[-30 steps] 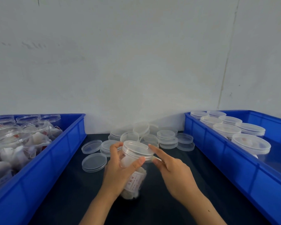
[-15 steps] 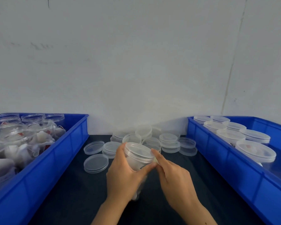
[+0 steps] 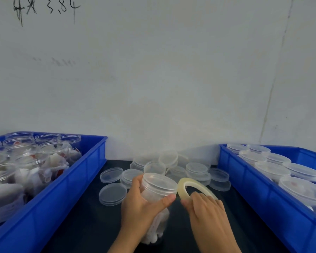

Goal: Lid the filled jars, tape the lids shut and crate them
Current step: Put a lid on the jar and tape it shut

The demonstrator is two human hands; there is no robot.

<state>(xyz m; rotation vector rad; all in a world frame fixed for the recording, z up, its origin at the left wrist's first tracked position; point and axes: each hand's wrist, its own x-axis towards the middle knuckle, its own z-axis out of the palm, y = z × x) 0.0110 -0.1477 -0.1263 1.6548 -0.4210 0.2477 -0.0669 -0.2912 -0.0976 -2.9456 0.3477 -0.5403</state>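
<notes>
Jar [image 3: 158, 196] (lidded) tilted, top away; L fingers [image 3: 167, 199] grip it, R pinch tape [image 3: 185, 189].

jar [image 3: 154, 207]: clear, filled, lidded, tilted, mid table near front edge | tape roll [image 3: 185, 188]: clear ring, on edge, touching the jar's lid [image 3: 160, 180]

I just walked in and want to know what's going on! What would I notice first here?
First, the two hands in the middle: the left hand grips a lidded clear jar while the right hand holds a roll of clear tape right beside its lid. On each side sits a big blue crate: the left crate holds open jars, the right crate lidded ones. Behind the hands lies a pile of loose lids.
</notes>
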